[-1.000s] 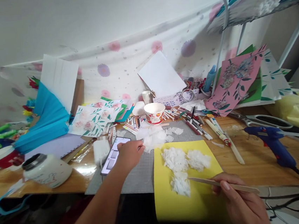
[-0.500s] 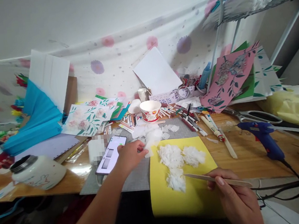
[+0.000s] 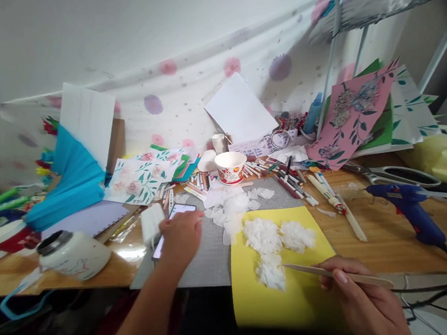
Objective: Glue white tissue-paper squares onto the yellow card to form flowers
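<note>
Phone (image 3: pixel 180 209) lies on the grey mat (image 3: pixel 208 258) left of centre, mostly covered by the left hand (image 3: pixel 180 235). Left arm reaches in from the bottom edge, palm down over the screen, fingers pointing up and right. The hand is motion-blurred, so I cannot tell whether it grips anything.

Right hand (image 3: pixel 365 301) at the lower right, fingers and thumb pinched closed on a wooden stick (image 3: pixel 336 274). The stick lies nearly flat. Its free end points left, just beside the lowest of three tissue tufts (image 3: pixel 271 276) on the yellow sheet (image 3: pixel 300 302).

Containers:
- White jar (image 3: pixel 74 254) at the left on the wooden table (image 3: pixel 377 247), lying on its side. Its dark-rimmed mouth faces up and left; contents hidden.
- Small paper cup (image 3: pixel 218 142) upright at the back centre; inside not visible.
- Paper bowl (image 3: pixel 230 167) upright just in front of the cup. The interior looks white; contents cannot be told.
- Loose white paper scraps (image 3: pixel 231 206) spread on the mat between the bowl and the yellow sheet.

Writing:
- Jar carries a faint red line drawing, no legible words.
- Bowl has a red and yellow print, unreadable.
- White box (image 3: pixel 261 145) right of the bowl bears handwriting on its front, too small to read.
</note>
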`<control>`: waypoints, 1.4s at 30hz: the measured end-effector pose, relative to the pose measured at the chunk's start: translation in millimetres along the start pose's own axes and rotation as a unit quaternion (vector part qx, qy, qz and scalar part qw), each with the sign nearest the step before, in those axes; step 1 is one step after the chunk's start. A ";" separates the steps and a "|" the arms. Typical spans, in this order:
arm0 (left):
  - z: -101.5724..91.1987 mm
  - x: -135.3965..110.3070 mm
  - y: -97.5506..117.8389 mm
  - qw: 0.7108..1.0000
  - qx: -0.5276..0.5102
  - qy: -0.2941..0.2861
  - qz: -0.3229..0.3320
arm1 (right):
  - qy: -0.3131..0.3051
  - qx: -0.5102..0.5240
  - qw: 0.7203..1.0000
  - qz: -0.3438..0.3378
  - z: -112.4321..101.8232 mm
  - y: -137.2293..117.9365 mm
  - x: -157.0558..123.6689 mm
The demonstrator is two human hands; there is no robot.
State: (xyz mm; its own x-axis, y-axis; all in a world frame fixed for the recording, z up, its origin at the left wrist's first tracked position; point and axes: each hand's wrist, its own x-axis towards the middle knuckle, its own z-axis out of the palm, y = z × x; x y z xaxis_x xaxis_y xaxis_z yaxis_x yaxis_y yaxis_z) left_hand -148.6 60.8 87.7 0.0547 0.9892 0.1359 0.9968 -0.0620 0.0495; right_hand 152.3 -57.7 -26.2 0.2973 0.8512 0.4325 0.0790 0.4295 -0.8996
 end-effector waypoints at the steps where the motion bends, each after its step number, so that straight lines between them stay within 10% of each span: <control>1: -3.6 -0.3 -10.1 0.999 0.016 0.024 -0.032 | 0.000 -0.003 1.000 -0.001 -0.4 0.5 -0.1; 9: 3.7 -12.9 -52.7 0.995 0.046 0.037 -0.086 | 0.020 -0.010 1.000 -0.015 2.6 -3.6 3.0; 19: 19.1 -32.1 14.1 0.995 -0.038 0.021 0.090 | 0.019 -0.004 1.000 -0.006 2.0 -4.8 2.9; 29: 35.6 -5.9 32.8 0.994 -0.023 0.020 0.105 | 0.001 -0.007 1.000 -0.003 -3.8 3.2 -0.4; 36: 23.1 -3.4 22.8 0.998 -0.026 0.027 0.044 | 0.003 0.003 1.000 -0.004 0.4 -1.1 1.6; 42: -1.7 4.7 -27.2 0.996 0.032 0.053 -0.061 | 0.003 -0.015 1.000 0.003 -2.6 -0.6 0.5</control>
State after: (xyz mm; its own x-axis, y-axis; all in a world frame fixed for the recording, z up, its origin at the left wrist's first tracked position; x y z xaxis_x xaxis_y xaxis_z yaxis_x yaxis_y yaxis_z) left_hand -175.6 66.9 88.6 -0.0699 0.9690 0.2370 0.9975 0.0697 0.0092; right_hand 154.8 -58.4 -25.7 0.3030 0.8520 0.4270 0.1052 0.4154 -0.9035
